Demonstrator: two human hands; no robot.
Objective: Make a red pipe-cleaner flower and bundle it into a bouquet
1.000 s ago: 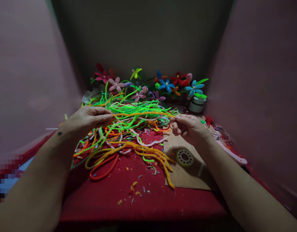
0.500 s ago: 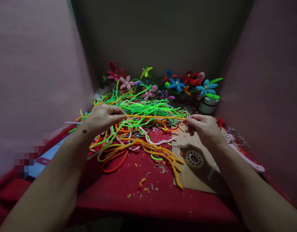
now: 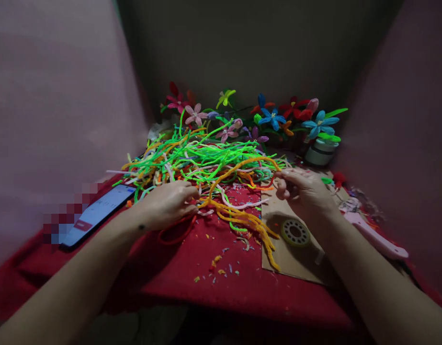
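Note:
An orange pipe cleaner (image 3: 238,164) arches between my hands over a tangled heap of pipe cleaners (image 3: 213,155), mostly bright green. My right hand (image 3: 303,189) pinches its far end above the cardboard. Lower down, my left hand (image 3: 174,203) is closed at the near end of the orange strands, its fingertips partly hidden. From there, several more orange pipe cleaners (image 3: 256,223) fan out to the right across the red cloth and onto the cardboard. A red pipe cleaner loop (image 3: 177,234) lies just below my left hand.
Fuzzy flowers (image 3: 273,119) line the back, beside a jar (image 3: 320,151). A tape roll (image 3: 295,233) rests on the cardboard (image 3: 278,258). At left lies a phone (image 3: 102,211), at right a pink-handled tool (image 3: 375,235). Clippings (image 3: 221,266) litter the red cloth (image 3: 163,278).
My left hand has come down and nearer, onto the orange strands. The orange pipe cleaner, earlier stretched straight between both hands, now bows upward. My right hand keeps its pinch. The view has shifted slightly.

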